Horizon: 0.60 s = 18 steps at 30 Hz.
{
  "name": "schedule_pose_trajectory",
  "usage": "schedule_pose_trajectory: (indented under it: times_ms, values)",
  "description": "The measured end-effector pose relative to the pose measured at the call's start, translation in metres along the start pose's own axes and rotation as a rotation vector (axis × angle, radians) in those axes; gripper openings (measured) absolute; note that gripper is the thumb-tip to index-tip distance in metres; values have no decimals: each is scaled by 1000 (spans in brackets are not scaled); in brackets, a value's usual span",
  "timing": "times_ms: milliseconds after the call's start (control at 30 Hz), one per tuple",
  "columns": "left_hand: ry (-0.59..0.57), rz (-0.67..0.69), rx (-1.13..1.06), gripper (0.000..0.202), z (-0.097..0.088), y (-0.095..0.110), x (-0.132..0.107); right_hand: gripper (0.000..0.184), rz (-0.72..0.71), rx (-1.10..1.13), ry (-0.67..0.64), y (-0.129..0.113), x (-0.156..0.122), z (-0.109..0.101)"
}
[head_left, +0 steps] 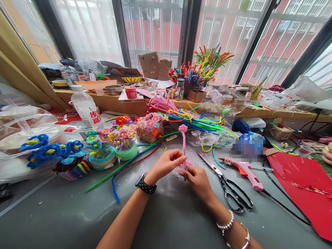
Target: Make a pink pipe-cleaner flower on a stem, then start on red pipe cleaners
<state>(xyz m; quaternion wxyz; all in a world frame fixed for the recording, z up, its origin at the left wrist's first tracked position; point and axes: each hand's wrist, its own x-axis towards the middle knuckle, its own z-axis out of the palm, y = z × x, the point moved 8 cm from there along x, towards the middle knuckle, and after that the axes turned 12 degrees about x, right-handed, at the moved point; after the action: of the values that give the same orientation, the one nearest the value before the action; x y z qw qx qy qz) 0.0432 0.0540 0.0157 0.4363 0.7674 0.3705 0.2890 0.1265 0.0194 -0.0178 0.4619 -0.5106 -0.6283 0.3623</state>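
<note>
My left hand [166, 165] is closed in a pinch on a pink pipe cleaner [184, 143], which stands upright with a small curled pink flower head at its top. Just below, my right hand [198, 180] pinches the lower end of the same piece, where a fluffy pink bit shows between the hands. The very tip is hidden by the fingers. Pink fuzz lies scattered on the grey table [166, 221] around them. Black-handled scissors [220, 176] rest partly open beside my right hand, and a pink glue gun [249, 174] lies beyond them.
Pipe-cleaner flowers in small pots [127, 150] stand at left, near a plastic bottle [84, 107]. A bundle of coloured pipe cleaners [199, 122] lies behind my hands. Red sheets [298, 183] and the glue gun's cord [285, 205] occupy the right. Another person's hand [328, 154] shows at the right edge.
</note>
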Motion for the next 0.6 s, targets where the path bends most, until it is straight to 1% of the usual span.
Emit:
schedule_pose_trajectory:
  times_ms: [100,300,467,600]
  values:
    - [37,-1,6,26,-3,0,0,53,3,-27,2,0,0,0]
    - [-35,0,56,25,2,1,0,63,12,32,-103,4,-1,7]
    - [-33,7,10,24,1,0,0,59,48,76,-61,4,-3,5]
    - [-30,10,-29,23,1,1,0,60,34,78,-45,3,-3,4]
